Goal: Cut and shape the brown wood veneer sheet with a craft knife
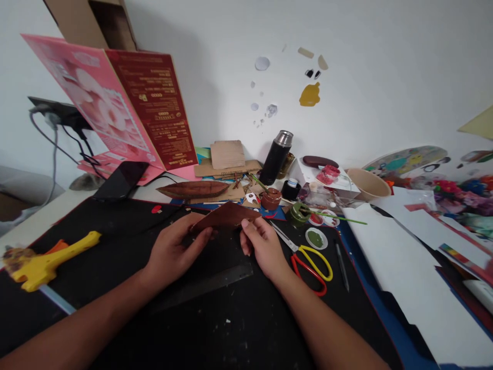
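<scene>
A folded, dark brown sheet point(227, 216) is held up over the black mat point(215, 329), between both hands. My left hand point(177, 246) grips its left end, with the thumb in front. At its right end my right hand point(264, 244) pinches it, thumb on the near side and fingers curled. Behind the sheet lies a brown, pointed, leaf-like piece point(192, 189). A clear ruler point(215, 281) rests on the mat below the hands.
Scissors point(308, 257) with yellow and red handles and a pen point(342, 262) lie right. A yellow glue gun point(50, 262) is left. Behind stand a black thermos point(276, 158), an open brown paint jar point(271, 199) and a green one point(298, 215). White paper point(404, 277) lies far right.
</scene>
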`<state>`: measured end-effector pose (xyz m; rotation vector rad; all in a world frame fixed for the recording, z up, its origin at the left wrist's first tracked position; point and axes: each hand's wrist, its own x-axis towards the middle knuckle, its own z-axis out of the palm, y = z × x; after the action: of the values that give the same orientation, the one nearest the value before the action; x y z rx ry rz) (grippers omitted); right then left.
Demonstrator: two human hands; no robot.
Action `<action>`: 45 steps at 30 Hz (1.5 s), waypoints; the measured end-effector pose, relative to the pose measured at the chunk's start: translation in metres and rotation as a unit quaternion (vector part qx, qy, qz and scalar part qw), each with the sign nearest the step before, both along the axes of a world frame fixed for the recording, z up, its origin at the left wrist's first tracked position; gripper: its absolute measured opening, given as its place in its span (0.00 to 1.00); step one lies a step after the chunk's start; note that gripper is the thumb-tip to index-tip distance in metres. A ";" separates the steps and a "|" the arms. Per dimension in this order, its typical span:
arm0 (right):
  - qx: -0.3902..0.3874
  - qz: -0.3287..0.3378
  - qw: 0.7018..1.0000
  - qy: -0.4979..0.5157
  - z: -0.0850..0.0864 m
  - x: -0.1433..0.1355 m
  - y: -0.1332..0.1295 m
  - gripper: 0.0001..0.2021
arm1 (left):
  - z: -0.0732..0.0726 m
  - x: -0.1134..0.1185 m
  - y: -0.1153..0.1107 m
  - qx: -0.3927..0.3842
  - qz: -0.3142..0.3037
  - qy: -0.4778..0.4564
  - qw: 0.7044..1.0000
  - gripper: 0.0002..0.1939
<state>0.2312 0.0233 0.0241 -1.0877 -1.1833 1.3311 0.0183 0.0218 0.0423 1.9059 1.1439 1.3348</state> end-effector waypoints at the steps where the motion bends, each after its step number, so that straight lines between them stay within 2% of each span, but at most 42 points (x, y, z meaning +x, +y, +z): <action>1: 0.000 0.000 1.000 0.000 0.000 0.000 0.000 0.22 | 0.001 0.000 0.000 0.014 -0.001 0.012 1.000 0.04; 5: -0.004 0.000 1.000 -0.003 0.001 0.000 0.000 0.21 | 0.004 0.000 -0.001 0.030 -0.003 0.036 0.999 0.05; 13: -0.013 0.001 1.000 0.000 0.000 0.000 0.000 0.20 | 0.005 0.000 0.000 0.025 0.004 0.027 0.999 0.04; 23: -0.018 0.004 1.000 -0.012 -0.001 0.001 0.000 0.20 | 0.002 -0.004 0.000 0.136 -0.010 0.111 0.984 0.05; 45: -0.005 0.012 0.999 -0.037 -0.003 0.000 0.002 0.17 | 0.003 0.001 -0.002 0.132 -0.012 0.111 0.985 0.04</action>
<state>0.2311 0.0250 0.0210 -1.1409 -1.2484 1.3263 0.0193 0.0202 0.0449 2.3005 1.0864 1.3413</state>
